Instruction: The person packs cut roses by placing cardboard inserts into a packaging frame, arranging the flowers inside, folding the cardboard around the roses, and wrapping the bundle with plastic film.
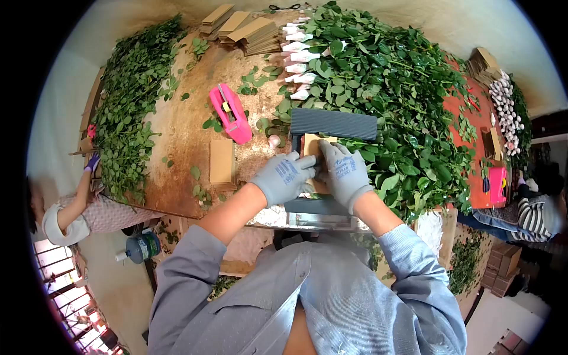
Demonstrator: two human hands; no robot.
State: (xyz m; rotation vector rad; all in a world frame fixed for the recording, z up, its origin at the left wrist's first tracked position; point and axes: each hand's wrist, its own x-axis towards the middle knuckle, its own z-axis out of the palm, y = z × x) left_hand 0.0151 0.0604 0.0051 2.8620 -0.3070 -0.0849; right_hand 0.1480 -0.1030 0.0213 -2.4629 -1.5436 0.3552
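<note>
In front of me a piece of brown cardboard (pixel 319 139) lies in a dark grey ribbed frame (pixel 333 123). My left hand (pixel 285 176), in a grey glove with blue print, closes on the cardboard's left side. From the right, my right hand (pixel 344 171), gloved alike, presses bent fingers on the same cardboard. Something reddish shows at its left edge; what lies under it is hidden. Left of the frame are a loose pale pink bloom (pixel 274 141), a pink tape dispenser (pixel 231 113) and a stack of cardboard pieces (pixel 222 163).
Leafy rose stems (pixel 384 89) with white-wrapped heads (pixel 302 56) fill the table's right side. More foliage (pixel 133 94) lies far left, cardboard stacks (pixel 248 32) at the back. One person (pixel 74 216) stands left, another (pixel 535 213) right. A water bottle (pixel 142 247) stands below the table.
</note>
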